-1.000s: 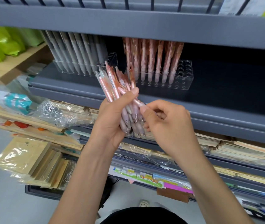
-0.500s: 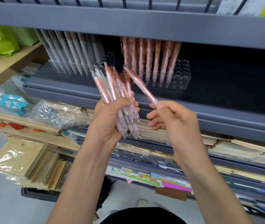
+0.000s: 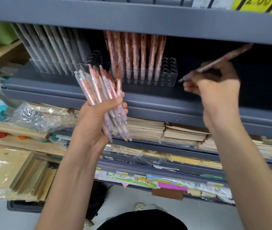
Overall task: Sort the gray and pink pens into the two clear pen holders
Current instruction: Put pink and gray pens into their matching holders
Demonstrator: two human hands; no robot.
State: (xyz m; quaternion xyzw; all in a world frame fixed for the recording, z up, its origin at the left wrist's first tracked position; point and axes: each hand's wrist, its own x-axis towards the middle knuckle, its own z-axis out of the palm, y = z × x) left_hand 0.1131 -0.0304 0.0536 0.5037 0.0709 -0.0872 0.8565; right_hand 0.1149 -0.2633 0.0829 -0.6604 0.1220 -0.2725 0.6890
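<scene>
My left hand [image 3: 95,123] grips a bundle of pens [image 3: 101,90], mostly pink with a few gray ones, tips pointing down, in front of the gray shelf. My right hand [image 3: 214,90] holds one pink pen [image 3: 221,61] raised to the right of the holders, motion-blurred, its cap end pointing up-right into the dark shelf. On the shelf a clear holder [image 3: 97,57] at the left carries several gray pens [image 3: 55,50]. Beside it a second clear holder [image 3: 170,72] carries several pink pens [image 3: 136,53], with open holes at its right end.
The upper shelf's front edge [image 3: 132,19] hangs low over the holders. The shelf lip [image 3: 148,103] runs below them. Stacks of notebooks [image 3: 181,131] and wrapped paper goods [image 3: 16,171] fill the lower shelves. A yellow price tag [image 3: 257,4] sits at top right.
My right hand drew one pink pen out of the bundle and carried it up and to the right, past the pink holder. The left hand kept its hold on the bundle.
</scene>
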